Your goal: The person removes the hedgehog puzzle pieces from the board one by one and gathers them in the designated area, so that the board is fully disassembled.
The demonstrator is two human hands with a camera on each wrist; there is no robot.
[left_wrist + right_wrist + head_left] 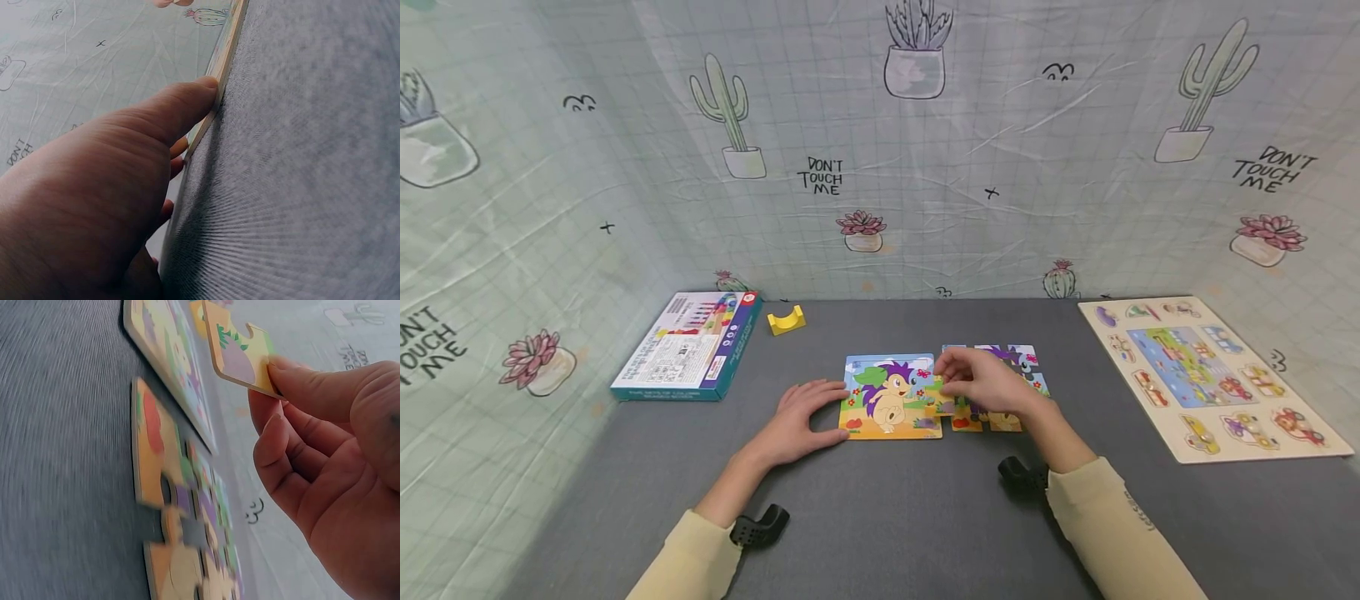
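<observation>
A picture board with a purple-spined hedgehog (pixel 887 400) lies on the dark table. My left hand (pixel 797 421) rests at its left side, thumb tip against the lower corner and fingers extended along the edge. In the left wrist view, the thumb (pixel 187 103) presses the board's thin wooden edge (pixel 226 69). My right hand (pixel 988 382) pinches a puzzle piece (pixel 240 359) between thumb and fingertips, raised over the board's right edge. The piece is yellow and orange with a purple-grey shape and green leaves. Several joined or adjacent puzzle pieces (pixel 966 423) lie right of the board, partly hidden under my right hand.
A flat blue-and-white box (pixel 685 350) lies at the left, with a yellow curved block (pixel 787 321) beside it. On the right is a wooden puzzle board (pixel 1217 383) with vehicle and toy pictures. A printed curtain (pixel 925 167) stands behind the table.
</observation>
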